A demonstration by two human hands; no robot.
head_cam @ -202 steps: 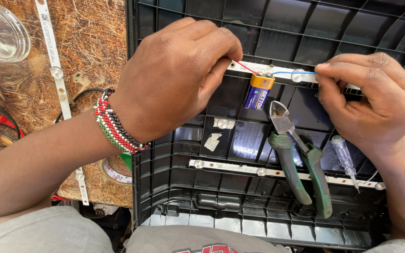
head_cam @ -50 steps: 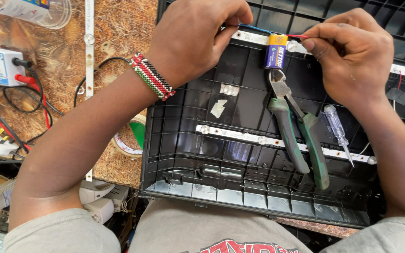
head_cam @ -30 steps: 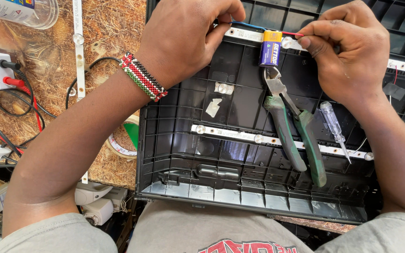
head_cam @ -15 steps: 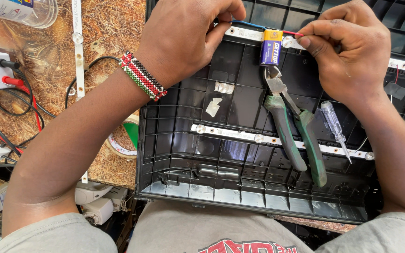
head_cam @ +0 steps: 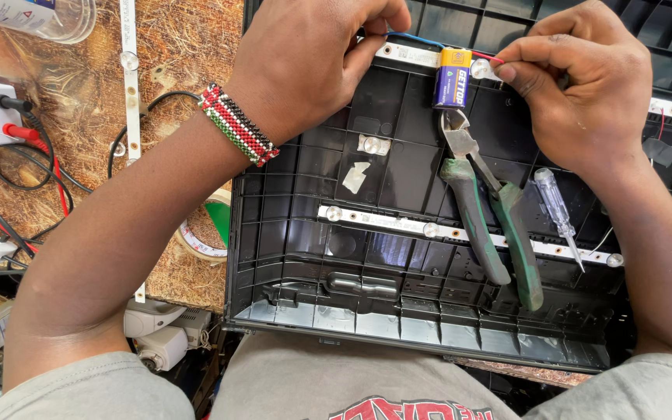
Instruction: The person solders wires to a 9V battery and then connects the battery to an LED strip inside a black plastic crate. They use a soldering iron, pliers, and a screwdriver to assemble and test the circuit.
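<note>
Head view: left hand (head_cam: 305,58), right hand (head_cam: 585,85) pinch wires (head_cam: 414,37), apparently touching battery (head_cam: 453,78).

Upper strip: left hand (head_cam: 313,62) and right hand (head_cam: 585,85) crowd both ends; battery (head_cam: 453,78) sits between them, little room there.
Panel middle: pliers (head_cam: 491,225) lie slanted across the lower strip (head_cam: 398,225); screwdriver (head_cam: 558,210) just right of them.
Panel left half: open, only two small tape scraps (head_cam: 355,177).
Panel bottom ledge: unobstructed.
Table left of panel: tape roll (head_cam: 200,237), cables (head_cam: 17,167), spare strip (head_cam: 130,93) clutter it.
</note>
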